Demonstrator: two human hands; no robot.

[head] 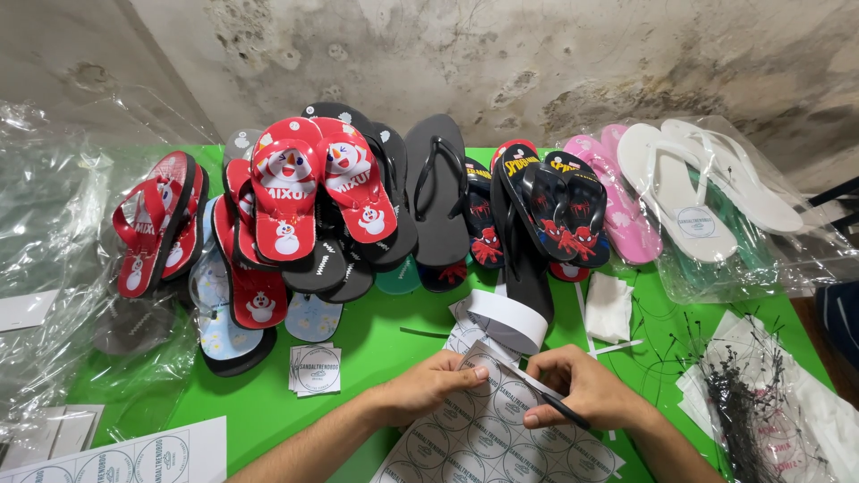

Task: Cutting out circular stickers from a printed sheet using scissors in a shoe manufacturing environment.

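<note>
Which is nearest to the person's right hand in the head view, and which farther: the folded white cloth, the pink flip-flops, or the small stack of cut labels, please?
From the right hand:
1. Folded white cloth, just above it on the green table.
2. Pink flip-flops, farther back, slightly right.
3. Small stack of cut labels, far across to the left, beyond the left hand.

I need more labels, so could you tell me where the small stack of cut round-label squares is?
In the head view, the small stack lies on the green table, left of the left hand, below the pale blue flip-flops.

Green table (pixel 376 344); red flip-flops (pixel 318 183) with penguin and snowman pictures; plain black flip-flop (pixel 437 192); white sticker sheet (pixel 497 443), round outlines.
</note>
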